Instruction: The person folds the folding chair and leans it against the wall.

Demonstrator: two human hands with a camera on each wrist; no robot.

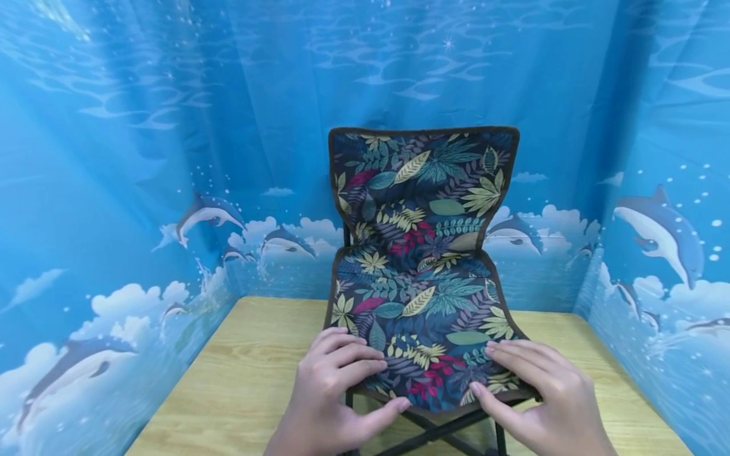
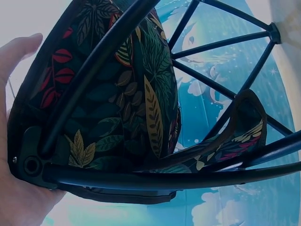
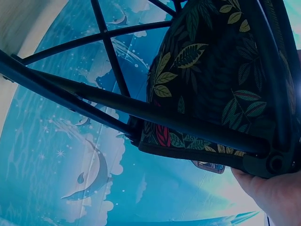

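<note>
A small folding chair [image 1: 424, 304] with dark leaf-print fabric and brown edging stands unfolded, its backrest [image 1: 422, 183] upright at the far side. My left hand [image 1: 333, 386] lies over the seat's front left corner, fingers on the fabric and thumb extended along the front edge. On the front right corner rests my right hand [image 1: 544, 392], fingers relaxed over the seat and thumb at the edge. From below, the left wrist view shows the palm beside a corner joint [image 2: 32, 164] of the frame. The right wrist view shows dark tube legs [image 3: 155, 115] meeting another corner joint [image 3: 275, 164].
Beneath the chair is a wood-grain tabletop [image 1: 239, 361], showing on both sides of it. Blue curtains [image 1: 274, 126] printed with dolphins and clouds enclose the back and both sides, close behind the backrest.
</note>
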